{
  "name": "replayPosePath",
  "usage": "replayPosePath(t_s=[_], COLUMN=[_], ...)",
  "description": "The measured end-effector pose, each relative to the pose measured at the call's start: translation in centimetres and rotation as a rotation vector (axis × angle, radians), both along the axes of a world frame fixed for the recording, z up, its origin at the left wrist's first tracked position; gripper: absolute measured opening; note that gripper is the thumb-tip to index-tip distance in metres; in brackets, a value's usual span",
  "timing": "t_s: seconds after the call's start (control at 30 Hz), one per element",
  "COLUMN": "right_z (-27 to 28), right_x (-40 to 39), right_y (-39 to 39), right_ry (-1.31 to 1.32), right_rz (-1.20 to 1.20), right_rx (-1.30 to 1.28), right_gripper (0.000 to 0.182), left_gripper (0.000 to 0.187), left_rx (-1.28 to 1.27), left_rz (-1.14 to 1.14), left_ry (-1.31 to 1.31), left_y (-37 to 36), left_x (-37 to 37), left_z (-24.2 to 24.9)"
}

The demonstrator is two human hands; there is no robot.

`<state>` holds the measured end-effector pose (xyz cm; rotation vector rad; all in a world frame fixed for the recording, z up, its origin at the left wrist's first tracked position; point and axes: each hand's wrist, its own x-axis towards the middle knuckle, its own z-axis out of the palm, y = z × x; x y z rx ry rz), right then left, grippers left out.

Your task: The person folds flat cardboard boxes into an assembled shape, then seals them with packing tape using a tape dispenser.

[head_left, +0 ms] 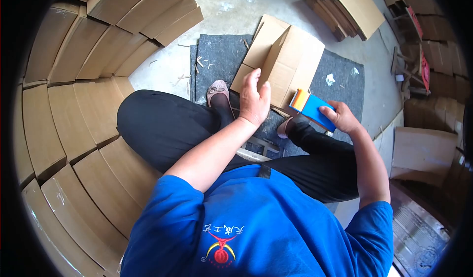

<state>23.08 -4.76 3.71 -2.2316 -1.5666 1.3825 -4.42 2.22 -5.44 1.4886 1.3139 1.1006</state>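
A brown cardboard box lies on the dark mat between my feet, with flaps spread to its left. My left hand is at the box's near left edge, fingers stretched out and thumb apart, overlapping the cardboard in this view. In my right hand is a flat blue tool with an orange end piece. The thumb lies on top of its blue body. That orange end is right at the box's near right corner; the exact kind of tool I cannot tell.
Flattened cardboard sheets are stacked on the floor at the back right. Rows of folded cartons rise along the left side. Small scraps lie on the dark felt mat. More cardboard stands at the right.
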Motion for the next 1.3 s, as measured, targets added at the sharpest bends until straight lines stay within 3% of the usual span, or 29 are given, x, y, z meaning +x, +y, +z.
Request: replayPosePath(t_s=[0.07,0.1,0.2,0.27,0.3,0.33,0.37,0.43,0.47,0.5,0.57,0.6,0.63,0.73,0.77,0.8,0.87,0.9,0.93,1.03,1.13,1.3], right_z=[0.1,0.2,0.3,-0.1,-0.3,-0.3,-0.1,0.0,-0.4,-0.7,-0.6,-1.2,-0.8,-0.6,-0.6,-0.5,-0.2,-0.2,-0.3,-0.7,-0.6,0.0], right_x=[0.1,0.3,0.1,0.6,0.6,0.4,0.5,0.5,0.7,0.8,0.7,0.8,0.7,0.8,0.7,0.5,0.6,0.6,0.6,1.2,1.1,1.6], right_y=[0.1,0.2,-0.1,0.0,-0.1,0.1,0.5,0.5,0.2,0.0,0.1,0.0,0.2,0.3,0.3,0.3,0.5,0.5,0.4,0.7,0.4,0.3], right_ry=[-0.008,-0.019,-0.028,-0.047,-0.040,-0.033,-0.034,-0.049,-0.019,-0.021,-0.032,-0.035,-0.034,-0.018,-0.020,-0.015,-0.011,0.006,0.011,0.006,0.039,0.081], right_rz=[0.025,0.052,0.010,0.041,0.042,0.045,0.054,0.054,0.018,0.023,0.060,0.050,0.045,0.061,0.057,0.056,0.076,0.071,0.061,0.076,0.081,0.075], right_rx=[0.004,0.002,0.006,0.002,0.027,0.053,0.060,0.016,0.003,-0.003,0.036,0.057,0.061,0.023,0.021,0.043,-0.003,0.002,-0.007,-0.009,-0.008,-0.034], right_gripper=[0.068,0.068,0.069,0.070,0.071,0.071,0.071,0.072,0.072,0.072,0.073,0.073,0.073,0.073,0.073,0.071,0.069,0.069,0.069,0.069,0.071,0.071], left_gripper=[0.075,0.084,0.102,0.109,0.115,0.107,0.080,0.052,0.046,0.049,0.064,0.077,0.086,0.089,0.086,0.084,0.089,0.089,0.092,0.104,0.093,0.091], left_rx=[-0.120,-0.151,-0.333,-0.374,-0.567,-0.693,-0.806,-0.964,-0.828,-0.486,-0.025,-0.103,-0.223,-0.703,-0.670,-0.442,0.169,0.285,0.283,0.232,0.258,0.280], left_rz=[-0.138,-0.175,-0.365,-0.547,-0.692,-0.826,-1.075,-0.487,-0.337,-0.215,-0.267,-0.440,-0.447,-0.584,-0.444,-0.347,-0.404,-0.520,-0.636,-0.632,-0.612,-0.597], left_ry=[0.146,0.096,0.035,0.117,0.327,0.683,1.092,0.866,0.627,0.473,0.203,0.148,0.124,0.213,0.462,0.713,0.704,0.706,0.755,0.918,0.994,1.018], left_y=[-3.7,-4.5,-2.3,-1.3,-0.9,-1.1,-1.0,-0.8,-0.4,-0.5,0.2,0.0,-1.0,1.0,0.5,-0.8,-1.4,-1.6,-1.9,-2.6,-3.3,-3.0], left_x=[0.8,0.2,-1.2,-2.8,-3.7,-4.4,-3.9,-3.6,-3.3,-2.9,-2.2,-1.7,-1.3,-1.8,-1.5,-1.3,-1.3,-0.7,0.0,1.6,2.2,2.2], left_z=[-2.3,-2.9,-2.9,-5.0,-6.7,-5.7,-6.1,-5.4,-4.4,-3.8,-2.8,-2.1,-1.2,0.1,0.0,0.0,2.2,3.5,3.7,3.0,2.3,1.4])
